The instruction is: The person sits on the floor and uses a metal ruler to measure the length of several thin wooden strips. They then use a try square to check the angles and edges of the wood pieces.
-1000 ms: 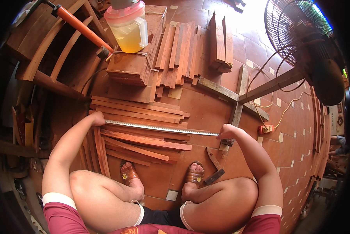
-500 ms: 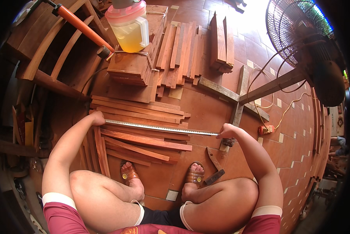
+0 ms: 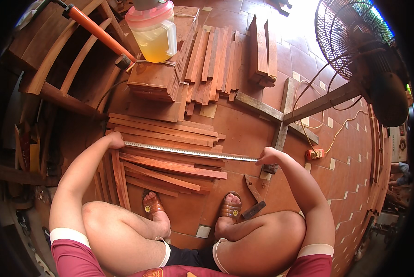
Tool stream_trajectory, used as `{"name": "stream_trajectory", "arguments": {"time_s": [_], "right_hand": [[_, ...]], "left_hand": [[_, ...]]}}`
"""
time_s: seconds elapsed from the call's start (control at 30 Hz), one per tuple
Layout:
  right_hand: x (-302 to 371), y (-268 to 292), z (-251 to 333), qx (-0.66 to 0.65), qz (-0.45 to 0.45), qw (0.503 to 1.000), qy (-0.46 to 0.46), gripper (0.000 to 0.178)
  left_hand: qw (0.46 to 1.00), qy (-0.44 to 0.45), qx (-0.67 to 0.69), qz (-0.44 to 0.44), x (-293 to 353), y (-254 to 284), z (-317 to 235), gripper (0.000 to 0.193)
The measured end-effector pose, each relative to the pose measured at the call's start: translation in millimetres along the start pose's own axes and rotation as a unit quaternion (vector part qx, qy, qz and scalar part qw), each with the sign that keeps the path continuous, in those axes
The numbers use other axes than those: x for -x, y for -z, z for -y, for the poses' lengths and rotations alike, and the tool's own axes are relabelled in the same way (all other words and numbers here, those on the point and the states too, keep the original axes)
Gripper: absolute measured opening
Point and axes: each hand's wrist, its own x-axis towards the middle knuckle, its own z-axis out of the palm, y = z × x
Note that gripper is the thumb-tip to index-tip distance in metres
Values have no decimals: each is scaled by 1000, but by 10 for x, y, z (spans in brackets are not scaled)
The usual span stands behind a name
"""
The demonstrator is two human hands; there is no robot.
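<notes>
A long, pale metal ruler (image 3: 184,150) with fine dark markings stretches across the scene, its right end slightly nearer me. My left hand (image 3: 116,140) is closed on its left end, and my right hand (image 3: 265,156) pinches the other end. Beneath the ruler, several reddish wooden strips (image 3: 174,167) lie side by side on the floor, partly covered by it. Whether the ruler touches the wood I cannot tell. Just past my right hand is a foot of the wooden cross-shaped fan stand (image 3: 281,134).
A hammer-like tool (image 3: 253,210) lies by my right sandal. Beyond the strips, a lidded jug (image 3: 151,41) of yellow liquid stands on a wooden block (image 3: 154,81), beside more stacked strips (image 3: 211,64). A large fan (image 3: 354,41) and a red power socket (image 3: 314,153) with cable are at right.
</notes>
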Motion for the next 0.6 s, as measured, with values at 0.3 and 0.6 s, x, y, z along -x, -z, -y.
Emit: {"name": "stream_trajectory", "arguments": {"time_s": [0.3,0.6], "right_hand": [[-10,-15,-10,3,-1,1000,9,52],[-17,-19,-1,15,0,1000,8,52]], "left_hand": [[1000,-12,1,-8,-58,-28,53,23],[1000,-13,1,-8,-52,-30,56,25]]}}
